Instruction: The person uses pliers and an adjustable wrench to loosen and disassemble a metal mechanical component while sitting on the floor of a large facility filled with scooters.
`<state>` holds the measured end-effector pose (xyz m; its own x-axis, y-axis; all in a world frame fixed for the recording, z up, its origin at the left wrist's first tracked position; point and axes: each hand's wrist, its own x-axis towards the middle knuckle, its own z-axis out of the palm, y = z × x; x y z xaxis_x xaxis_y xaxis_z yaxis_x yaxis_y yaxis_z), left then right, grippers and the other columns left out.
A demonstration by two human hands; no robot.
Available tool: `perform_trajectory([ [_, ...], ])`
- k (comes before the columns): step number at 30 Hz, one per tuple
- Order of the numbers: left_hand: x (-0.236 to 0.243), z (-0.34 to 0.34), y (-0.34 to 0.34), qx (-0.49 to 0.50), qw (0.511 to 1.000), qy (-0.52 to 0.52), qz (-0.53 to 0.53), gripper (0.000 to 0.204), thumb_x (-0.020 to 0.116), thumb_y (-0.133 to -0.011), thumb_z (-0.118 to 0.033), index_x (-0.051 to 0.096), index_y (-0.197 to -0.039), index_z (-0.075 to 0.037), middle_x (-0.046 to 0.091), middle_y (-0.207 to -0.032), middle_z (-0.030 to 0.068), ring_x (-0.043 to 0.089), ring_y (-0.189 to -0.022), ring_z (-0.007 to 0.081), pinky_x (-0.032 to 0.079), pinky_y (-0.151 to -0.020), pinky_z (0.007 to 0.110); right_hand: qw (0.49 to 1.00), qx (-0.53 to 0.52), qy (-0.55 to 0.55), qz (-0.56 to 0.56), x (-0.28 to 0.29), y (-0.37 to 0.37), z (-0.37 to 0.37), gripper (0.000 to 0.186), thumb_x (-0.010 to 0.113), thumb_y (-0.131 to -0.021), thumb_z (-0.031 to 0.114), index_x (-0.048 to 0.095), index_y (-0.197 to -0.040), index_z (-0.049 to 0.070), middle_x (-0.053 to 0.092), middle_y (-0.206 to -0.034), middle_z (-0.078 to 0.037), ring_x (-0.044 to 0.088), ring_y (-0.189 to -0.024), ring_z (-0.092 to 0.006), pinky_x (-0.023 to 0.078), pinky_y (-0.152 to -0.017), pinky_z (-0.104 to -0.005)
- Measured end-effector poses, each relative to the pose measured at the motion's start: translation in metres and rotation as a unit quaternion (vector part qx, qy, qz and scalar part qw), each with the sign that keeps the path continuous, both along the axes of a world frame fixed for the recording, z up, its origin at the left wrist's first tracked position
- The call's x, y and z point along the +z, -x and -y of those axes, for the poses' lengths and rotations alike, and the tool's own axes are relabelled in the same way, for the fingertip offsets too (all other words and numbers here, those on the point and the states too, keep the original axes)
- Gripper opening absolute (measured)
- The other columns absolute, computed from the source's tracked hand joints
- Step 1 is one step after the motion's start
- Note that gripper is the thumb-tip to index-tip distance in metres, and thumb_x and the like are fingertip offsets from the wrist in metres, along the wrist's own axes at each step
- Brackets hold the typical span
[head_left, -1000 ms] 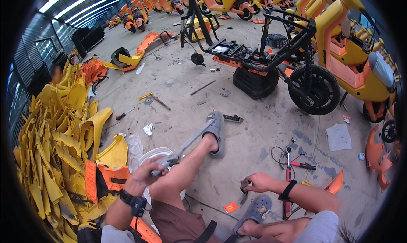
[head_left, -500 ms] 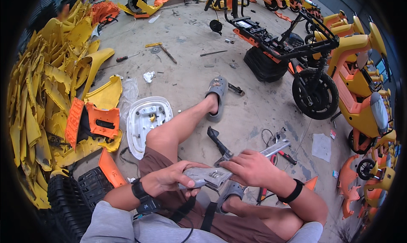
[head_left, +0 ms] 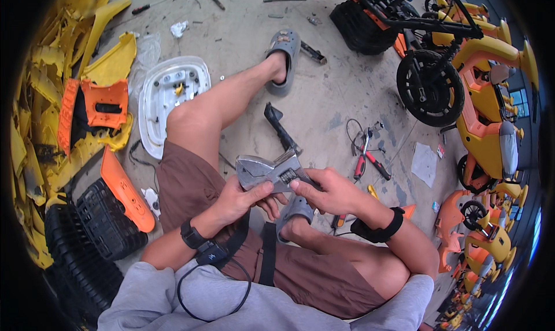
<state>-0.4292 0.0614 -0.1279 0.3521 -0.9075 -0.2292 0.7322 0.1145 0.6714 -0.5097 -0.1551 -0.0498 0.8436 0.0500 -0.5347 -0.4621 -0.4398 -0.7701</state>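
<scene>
A large silver-grey adjustable wrench (head_left: 258, 169) is held above my lap, its jaws toward the left. My left hand (head_left: 241, 197) grips it from below, with the thumb laid along the lower edge of the head. My right hand (head_left: 334, 193) is closed around the handle side, its thumb by the adjusting screw. Most of the handle is hidden or foreshortened. Just beyond the wrench, a black bracket-like part (head_left: 280, 129) lies on the floor between my feet.
Red-handled pliers (head_left: 377, 164) and a ratchet (head_left: 366, 139) lie right of centre. A white plastic shell (head_left: 151, 108) stands by my left knee. Yellow panels (head_left: 43, 123) pile up at far left; a stripped scooter frame (head_left: 428, 28) stands at upper right.
The wrench has been turned, so its jaws now face up and left and its long handle no longer shows. My right hand has shifted down to the adjusting screw. The view has tilted.
</scene>
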Motion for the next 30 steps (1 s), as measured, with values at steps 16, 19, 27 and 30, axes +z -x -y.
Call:
perform_trajectory([
  [16, -0.023, -0.002, 0.004, -0.02, 0.998, -0.054, -0.037, 0.038, 0.058, -0.097, -0.023, 0.05, -0.119, 0.007, 0.067, -0.094, 0.024, 0.069, -0.065, 0.0257, 0.057, -0.052, 0.032, 0.999, -0.006, 0.03, -0.039, -0.039, 0.002, -0.002, 0.057, 0.059, -0.093, 0.046, 0.063, -0.07, -0.005, 0.055, -0.053, -0.015, 0.052, -0.048, -0.0243, 0.044, -0.05, -0.0375],
  [19, -0.024, -0.003, 0.003, -0.034, 0.995, -0.057, -0.071, 0.046, 0.06, -0.096, -0.02, 0.041, -0.13, 0.005, 0.068, -0.095, 0.0235, 0.069, -0.066, 0.0244, 0.058, -0.054, 0.032, 0.994, 0.014, 0.101, -0.036, -0.039, 0.0, -0.003, 0.061, 0.058, -0.092, 0.051, 0.063, -0.068, -0.004, 0.055, -0.054, -0.019, 0.052, -0.048, -0.0308, 0.044, -0.05, -0.04],
  [27, -0.025, 0.001, 0.001, -0.02, 0.991, -0.051, -0.118, 0.041, 0.059, -0.096, -0.023, 0.05, -0.121, 0.008, 0.068, -0.097, 0.0251, 0.068, -0.065, 0.0229, 0.055, -0.053, 0.029, 0.982, 0.046, 0.177, 0.043, -0.04, -0.001, 0.001, 0.068, 0.057, -0.089, 0.057, 0.059, -0.056, -0.002, 0.053, -0.049, -0.019, 0.057, -0.05, -0.0375, 0.047, -0.053, -0.0444],
  [30, -0.03, 0.0, 0.001, -0.02, 0.988, -0.04, -0.148, 0.042, 0.058, -0.097, -0.025, 0.049, -0.121, 0.007, 0.067, -0.098, 0.0255, 0.069, -0.065, 0.0236, 0.055, -0.053, 0.029, 0.979, 0.048, 0.2, 0.011, -0.039, -0.005, -0.002, 0.069, 0.056, -0.09, 0.058, 0.059, -0.055, -0.002, 0.053, -0.049, -0.02, 0.058, -0.051, -0.0378, 0.047, -0.052, -0.0444],
])
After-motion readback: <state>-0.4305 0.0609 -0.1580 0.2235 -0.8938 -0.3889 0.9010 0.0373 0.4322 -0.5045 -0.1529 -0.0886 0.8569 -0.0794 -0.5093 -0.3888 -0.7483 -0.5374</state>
